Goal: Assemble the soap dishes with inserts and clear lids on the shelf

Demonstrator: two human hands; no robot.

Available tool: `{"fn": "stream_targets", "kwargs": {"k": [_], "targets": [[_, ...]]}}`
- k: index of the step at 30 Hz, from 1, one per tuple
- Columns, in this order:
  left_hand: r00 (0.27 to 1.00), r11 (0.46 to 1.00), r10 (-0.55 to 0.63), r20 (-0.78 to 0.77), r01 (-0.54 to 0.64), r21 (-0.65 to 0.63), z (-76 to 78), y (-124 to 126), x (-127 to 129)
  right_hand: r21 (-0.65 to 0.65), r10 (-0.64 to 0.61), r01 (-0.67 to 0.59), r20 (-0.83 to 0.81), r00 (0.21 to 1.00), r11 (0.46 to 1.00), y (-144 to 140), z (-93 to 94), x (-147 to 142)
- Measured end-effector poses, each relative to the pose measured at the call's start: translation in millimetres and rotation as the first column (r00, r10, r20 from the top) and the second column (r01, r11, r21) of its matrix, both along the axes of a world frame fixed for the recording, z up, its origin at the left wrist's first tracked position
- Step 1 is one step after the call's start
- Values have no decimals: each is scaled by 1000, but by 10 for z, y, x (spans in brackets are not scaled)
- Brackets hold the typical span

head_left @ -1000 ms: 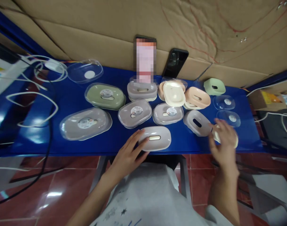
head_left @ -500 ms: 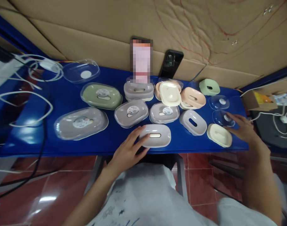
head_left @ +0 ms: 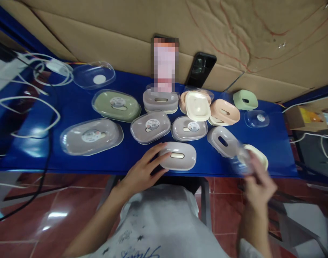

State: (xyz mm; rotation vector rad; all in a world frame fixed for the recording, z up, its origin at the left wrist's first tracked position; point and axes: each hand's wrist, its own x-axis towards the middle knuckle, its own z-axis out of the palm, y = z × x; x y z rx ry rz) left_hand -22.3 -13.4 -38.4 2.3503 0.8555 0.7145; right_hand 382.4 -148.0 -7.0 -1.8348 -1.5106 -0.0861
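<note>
My left hand [head_left: 146, 165] grips the left end of a pale lilac soap dish [head_left: 189, 156], which has a cream strip showing in its middle slot. A clear plastic lid [head_left: 239, 163], smeared by motion, is in my right hand [head_left: 259, 182]. That lid is in front of a cream tray [head_left: 262, 157] and partly hides it. Just left of the lid lies another lilac dish [head_left: 220, 138] with an open slot. Behind my left hand are two lidded lilac soap dishes with round labels, one to the left [head_left: 150, 127] and one to the right [head_left: 189, 128].
Farther left sit a lidded green dish [head_left: 114, 107] and a lidded grey dish [head_left: 91, 136]. Peach dishes [head_left: 225, 111], a cream tray [head_left: 197, 105], a green dish [head_left: 245, 100] and a clear lid [head_left: 256, 119] stand behind. Two phones lean on the cardboard, one black [head_left: 201, 70]. Cables [head_left: 53, 71] lie left.
My right hand has taken the nearer clear lid from the table's right side and carried it left and toward me. My left hand stays on the lilac dish.
</note>
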Motion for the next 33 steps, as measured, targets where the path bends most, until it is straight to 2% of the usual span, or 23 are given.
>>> {"fn": "stream_targets", "kwargs": {"k": [1,2,4,6,8,13,15,24,28,29,31,33], "targets": [[1000,999,13,11,-13,-42,5,-1,-13,17,159,-158,-30,987,987,18,-41,-389],[999,996,26,18,-25,-84,8,-4,-26,1,262,-262,-46,964,965,54,-87,-739],[999,988,44,25,-40,-146,4,-12,-51,-12,355,-357,-82,931,934,164,-174,-1268],[999,985,45,28,-40,-171,-9,-20,-70,-52,373,-378,-84,924,924,286,-228,-1546],[998,984,46,32,-40,-176,-22,-23,-83,-98,403,-406,-52,914,908,380,-248,-1624],[998,988,36,49,-28,-150,-38,-6,-95,-153,533,-519,69,843,841,452,-270,-1500],[998,990,36,58,-27,-137,-37,-4,-95,-163,553,-534,107,826,830,447,-300,-1456],[1000,992,23,13,-21,-128,19,-33,-57,-73,501,-500,246,830,863,429,-438,-1440],[999,994,51,-5,-51,-101,4,-56,-14,-85,528,-527,280,802,846,379,-429,-1347],[998,994,60,-14,-61,-92,-1,-74,6,-69,514,-518,287,808,853,345,-415,-1259],[996,995,77,-37,-79,-58,-10,-127,70,3,372,-392,309,876,920,248,-385,-983],[993,995,103,-59,-103,-5,-14,-194,181,64,77,-103,326,942,993,127,-373,-603]]}}
